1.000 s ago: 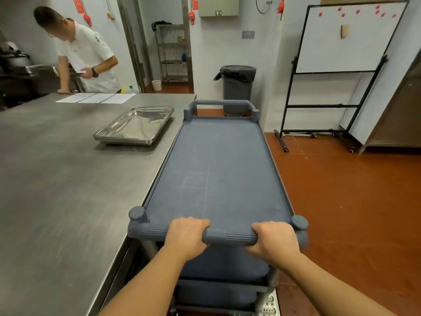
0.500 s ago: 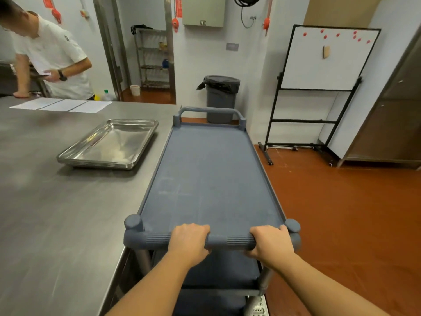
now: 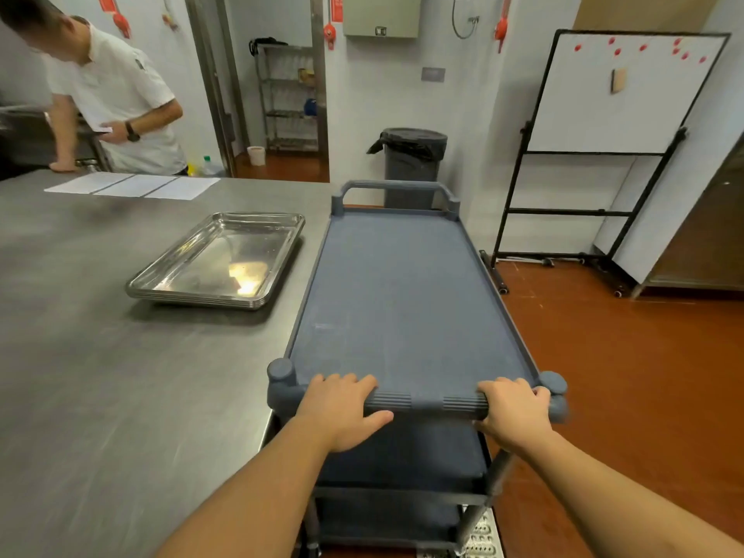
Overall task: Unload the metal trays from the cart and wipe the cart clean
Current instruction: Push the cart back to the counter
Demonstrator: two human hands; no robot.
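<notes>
Left hand (image 3: 342,408) and right hand (image 3: 513,412) both grip the cart (image 3: 402,300) handle (image 3: 426,402), one towards each end. Tray stack (image 3: 217,261) sits on table (image 3: 100,376), near the edge beside cart. Risk: cart hugs table edge; a skewed push would likely scrape it and jolt the trays

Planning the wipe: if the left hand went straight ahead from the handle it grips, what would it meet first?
Probably the far handle. The left hand grips the near handle, and the cart's top shelf ahead looks bare in this view.
</notes>
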